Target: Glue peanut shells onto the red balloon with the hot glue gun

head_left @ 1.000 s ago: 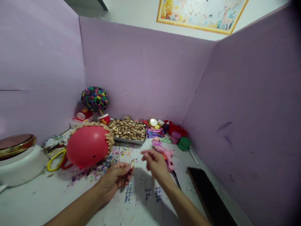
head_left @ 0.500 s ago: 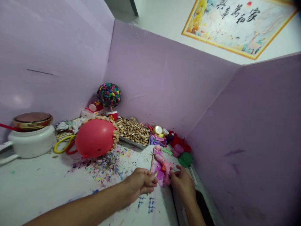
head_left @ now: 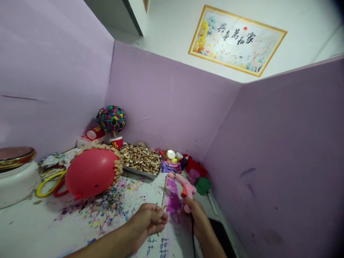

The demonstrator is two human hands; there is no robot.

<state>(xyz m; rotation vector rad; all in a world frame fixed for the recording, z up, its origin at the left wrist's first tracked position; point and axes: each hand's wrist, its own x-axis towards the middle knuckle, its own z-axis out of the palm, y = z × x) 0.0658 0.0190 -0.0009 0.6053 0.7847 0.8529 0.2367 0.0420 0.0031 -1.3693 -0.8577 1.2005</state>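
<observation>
My right hand (head_left: 197,215) is wrapped round the handle of a pink hot glue gun (head_left: 189,191), lifted above the table with its nozzle pointing away to the upper left. A black cord (head_left: 192,233) hangs from its handle. Thumb and fingertips of my left hand (head_left: 149,224) pinch a small pale nut shell (head_left: 165,208), mostly covered by the fingers. Beyond that hand is a thin stick (head_left: 164,191), next to a purple paint stain. To the left lies a red balloon (head_left: 91,173) with shells stuck along its far edge, apart from both hands.
A metal tray (head_left: 142,173) of nut shells stands behind the balloon. A multicoloured ball (head_left: 111,119) on a stem is at the back. At left are a white pot (head_left: 18,184) and a yellow ring (head_left: 49,186). Purple panels (head_left: 166,104) enclose the table.
My right hand has closed round the glue gun's handle and raised it off the table. My left hand keeps its pinch. The head view has shifted right and upward.
</observation>
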